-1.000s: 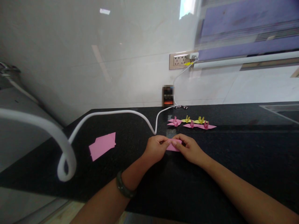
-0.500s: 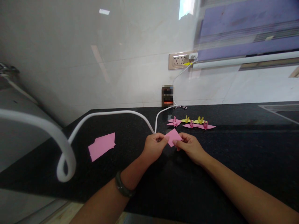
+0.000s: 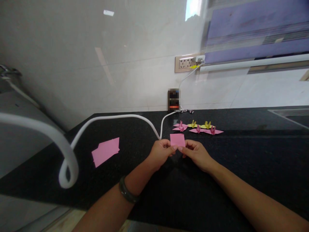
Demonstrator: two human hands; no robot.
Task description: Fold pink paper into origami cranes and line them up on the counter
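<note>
Between both hands is a small square of pink paper [image 3: 177, 139], held above the dark countertop with its edges roughly level. My left hand [image 3: 162, 152] pinches its lower left part, thumb in front and fingers curled behind. At the lower right, my right hand [image 3: 195, 151] grips it the same way, and the two thumb tips nearly meet at the bottom edge. Just beyond the paper stand several folded paper cranes, among them a pink crane [image 3: 212, 130] and a yellow crane [image 3: 207, 125]. A bangle circles my left wrist.
Loose pink paper sheets [image 3: 106, 151] lie on the black countertop [image 3: 145, 196] at left. A white cable [image 3: 116, 116] loops across the left side. Against the tiled wall stands a dark device [image 3: 174, 99], its picture blurred out, below a wall socket [image 3: 182, 63].
The pink paper has turned from a diamond position to edges level. Both thumbs have come together at its lower edge. The cranes and loose sheets stay where they were.
</note>
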